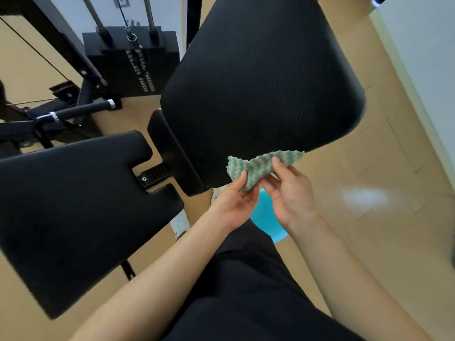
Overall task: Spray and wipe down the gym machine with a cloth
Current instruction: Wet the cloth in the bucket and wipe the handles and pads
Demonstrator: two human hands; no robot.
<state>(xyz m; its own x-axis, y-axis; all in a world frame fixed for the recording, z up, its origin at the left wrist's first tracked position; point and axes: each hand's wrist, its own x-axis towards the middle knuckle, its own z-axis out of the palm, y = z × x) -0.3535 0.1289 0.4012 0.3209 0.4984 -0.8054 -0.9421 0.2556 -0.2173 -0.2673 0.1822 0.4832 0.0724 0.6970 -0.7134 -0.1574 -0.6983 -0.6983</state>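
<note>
While both hands bunch the cloth (261,166) rather than spread it, the nearest risk lies in the hold. The left hand (234,201) pinches the lower end between thumb and fingertips. The right hand (290,195), at three o'clock from it, pinches the upper fold the same way. Each grip closes on a thin ridge of fabric, so I judge a firm stroke could pull the cloth free. It hangs in the air between the hands, at six o'clock of the back pad (258,82), just at the pad's lower edge; whether it touches the pad I cannot tell. A dropped cloth would likely land in the blue tub (267,221) directly beneath, or on the floor (369,242) beside it. A crumpled cloth would also cover little of the ribbed pad and could leave streaks. No spray bottle shows, so a dry wipe is another possible fault. Counted outward: two hands, one cloth, one blue tub and two white shoes (181,222). The gym machine then has one seat pad (73,205) at nine o'clock and one back pad at twelve. Farthest off, near eleven o'clock, are one handle bar (81,110) with two chrome rings, one weight stack (133,62) and two guide rods (149,13).
</note>
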